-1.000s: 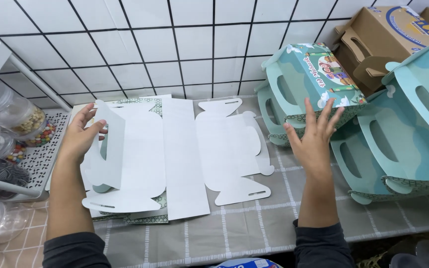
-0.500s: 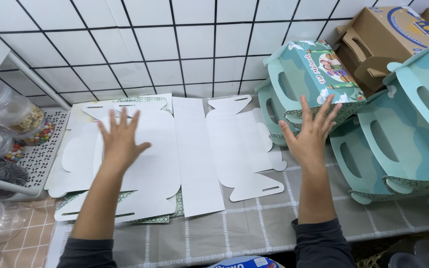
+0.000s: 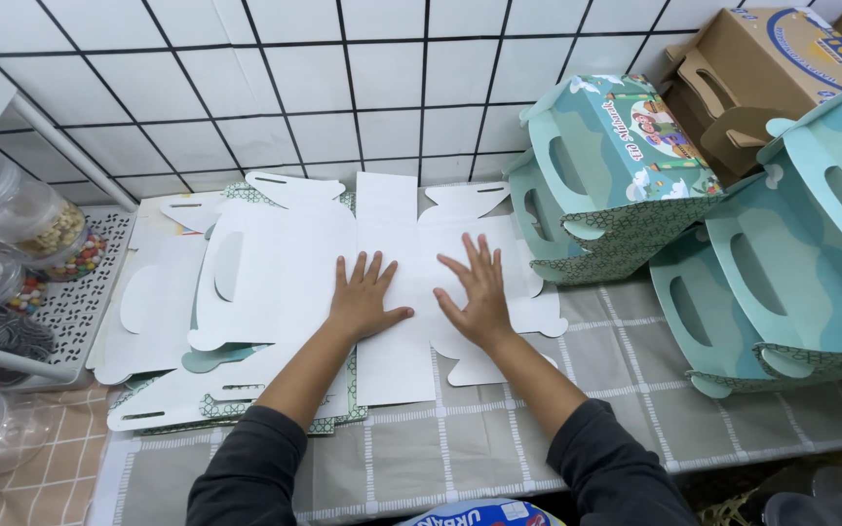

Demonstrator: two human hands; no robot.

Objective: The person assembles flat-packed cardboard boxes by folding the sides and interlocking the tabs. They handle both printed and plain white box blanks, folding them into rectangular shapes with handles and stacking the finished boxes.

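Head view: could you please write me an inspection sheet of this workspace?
Surface: checked grey tablecloth, partly covered.
Job's things: white flat box blank lies unfolded, white side up, on a stack of blanks.
Clutter: folded teal boxes at right; brown boxes behind them; jars on a white rack at left.
Grippers: left hand and right hand press flat on the blank, fingers spread, holding nothing.
Cables: nothing seen.
Surroundings: white tiled wall.
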